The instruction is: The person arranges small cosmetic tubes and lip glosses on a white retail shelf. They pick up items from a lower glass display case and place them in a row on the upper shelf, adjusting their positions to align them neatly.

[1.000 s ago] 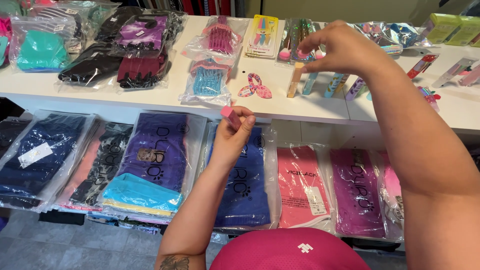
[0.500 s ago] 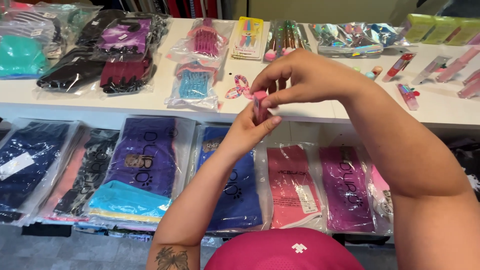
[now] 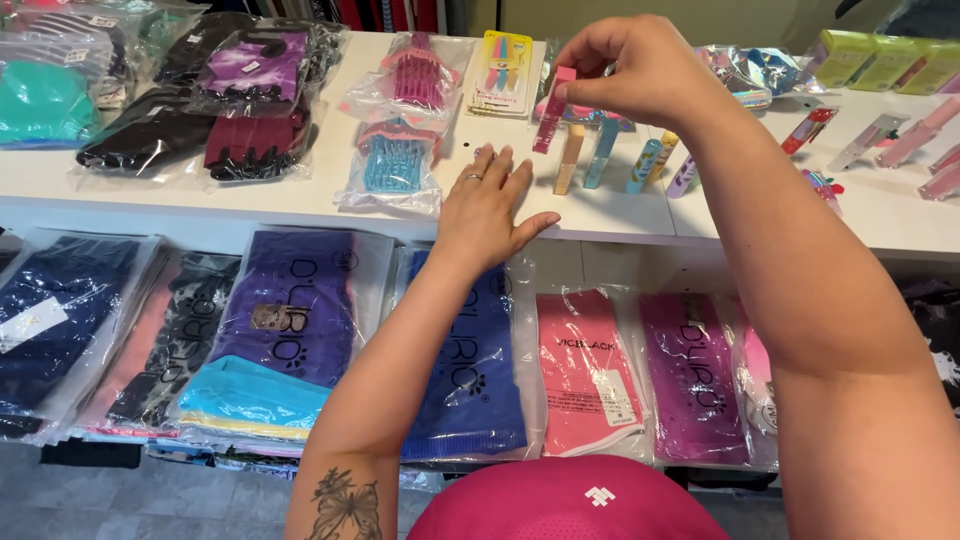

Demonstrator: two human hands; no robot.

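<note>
The right hand (image 3: 640, 70) is pinching a slim pink tube (image 3: 553, 110) upright, just above the white bench (image 3: 300, 195), beside standing tubes (image 3: 600, 155). The left hand (image 3: 487, 205) is resting flat, fingers spread, holding nothing. One careless nudge could probably topple that row. Bagged clothing (image 3: 290, 320) is lying below the hands.

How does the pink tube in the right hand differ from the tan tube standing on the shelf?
The pink tube is pinched at its top by the right hand and hangs tilted above the white shelf; the tan tube stands upright on it, untouched. Colours differ: pink versus tan. Both are slim tubes of similar shape.
</note>
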